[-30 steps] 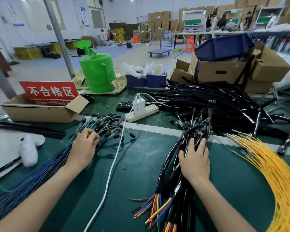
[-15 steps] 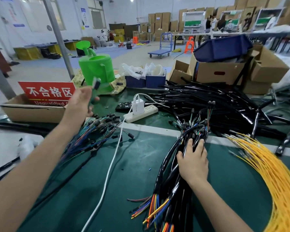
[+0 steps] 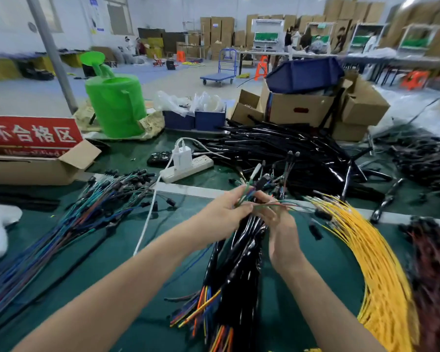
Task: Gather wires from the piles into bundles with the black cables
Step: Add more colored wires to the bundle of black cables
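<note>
A bundle of black cables (image 3: 239, 270) with coloured wire ends lies on the green mat in front of me. My left hand (image 3: 224, 212) pinches a thin green and blue wire (image 3: 247, 196) at the bundle's top end. My right hand (image 3: 280, 224) grips the top of the black bundle, fingers touching thin red and green wires. A pile of blue, green and brown wires (image 3: 87, 214) fans out at the left. A pile of yellow wires (image 3: 374, 255) curves down the right. Dark red wires (image 3: 432, 262) lie at the far right edge.
A heap of loose black cables (image 3: 290, 151) fills the table behind the hands. A white power strip (image 3: 188, 166) with a charger and a white cord sits mid-table. A cardboard box with a red sign (image 3: 28, 148) stands left, a green watering can (image 3: 117, 105) behind it, more boxes (image 3: 315, 107) at the back right.
My left hand has come from high up on the left, carrying a wire, over to the top of the black bundle. My right hand has lifted off the bundle and grips its top end.
</note>
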